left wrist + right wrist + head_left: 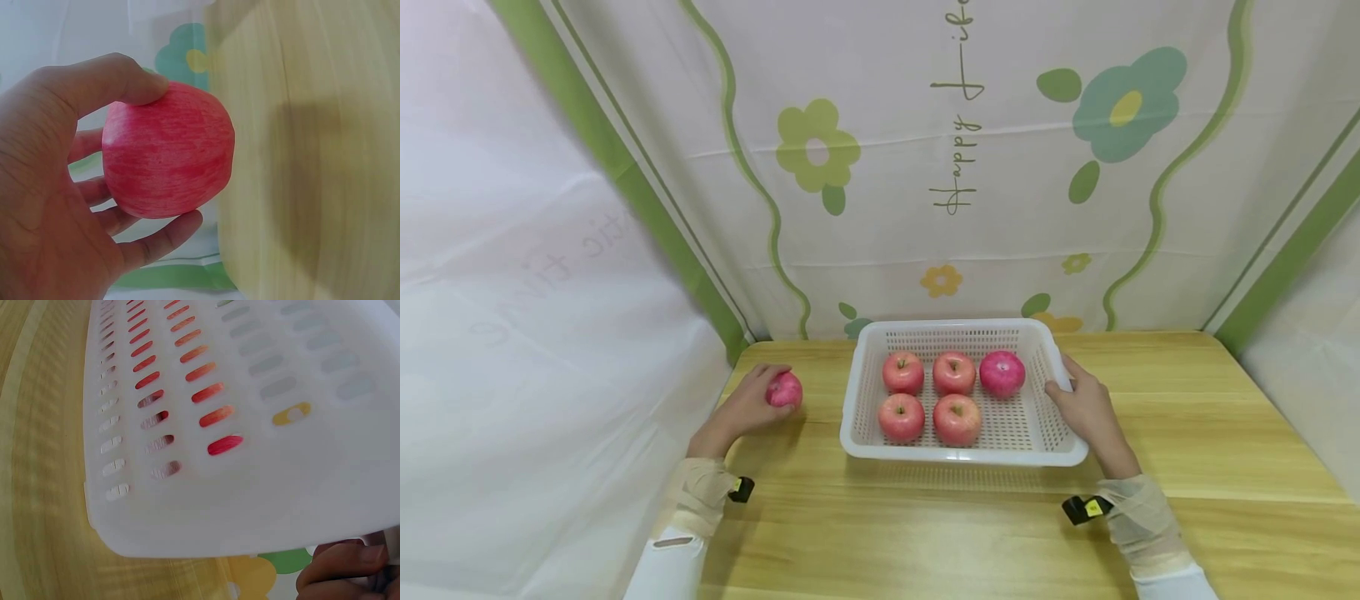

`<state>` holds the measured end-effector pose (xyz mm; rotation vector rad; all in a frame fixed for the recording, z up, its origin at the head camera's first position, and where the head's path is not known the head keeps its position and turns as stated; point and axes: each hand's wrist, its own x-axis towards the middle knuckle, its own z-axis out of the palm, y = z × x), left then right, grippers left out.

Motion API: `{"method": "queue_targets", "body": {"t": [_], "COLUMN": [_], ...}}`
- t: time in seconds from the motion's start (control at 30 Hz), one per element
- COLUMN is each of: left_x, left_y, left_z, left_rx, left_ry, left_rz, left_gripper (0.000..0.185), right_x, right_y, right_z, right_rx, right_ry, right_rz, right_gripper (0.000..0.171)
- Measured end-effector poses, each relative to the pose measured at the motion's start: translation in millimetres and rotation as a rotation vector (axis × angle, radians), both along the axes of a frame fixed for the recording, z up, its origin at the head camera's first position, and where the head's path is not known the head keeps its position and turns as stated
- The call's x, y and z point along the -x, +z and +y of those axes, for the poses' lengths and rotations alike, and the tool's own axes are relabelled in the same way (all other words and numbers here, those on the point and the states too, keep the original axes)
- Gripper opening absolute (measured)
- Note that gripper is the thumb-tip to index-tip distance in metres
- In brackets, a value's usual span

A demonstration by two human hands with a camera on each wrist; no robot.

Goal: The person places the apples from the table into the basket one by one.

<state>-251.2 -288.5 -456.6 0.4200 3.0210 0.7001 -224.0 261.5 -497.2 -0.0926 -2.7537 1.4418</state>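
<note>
On the left of the table, my left hand (752, 404) grips a pinkish-red apple (785, 390). In the left wrist view the thumb presses on one side of this apple (169, 150) and the fingers curl round the other, above the tabletop. My right hand (1086, 408) holds the right rim of a white slotted plastic basket (955, 455), thumb over the edge. Inside the basket sit several light red apples (957, 419) and one deeper pink apple (1002, 372) at the back right. The right wrist view shows the basket's slotted wall (250, 494), with curled fingers (344, 569) at its edge.
The wooden table (925, 542) ends at a white curtain (880, 233) printed with flowers. More white cloth (550, 333) hangs along the left side. A small black device (741, 489) is strapped to the left wrist, another black device (1084, 509) to the right.
</note>
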Motion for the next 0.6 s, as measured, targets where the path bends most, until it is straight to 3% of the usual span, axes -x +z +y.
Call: {"method": "queue_targets", "body": {"t": [0.6], "left_x": [-1.3], "left_y": [18.4], "left_z": [18.2], "left_rx": [0.009], "left_ry": [-0.029], "left_rz": [0.012], "left_gripper": [0.074], "right_x": [1.2], "right_y": [0.3], "right_z": [1.2], "right_rx": [-0.01], "right_ry": [-0.006], "right_rz": [-0.014], "right_gripper": [0.072]}}
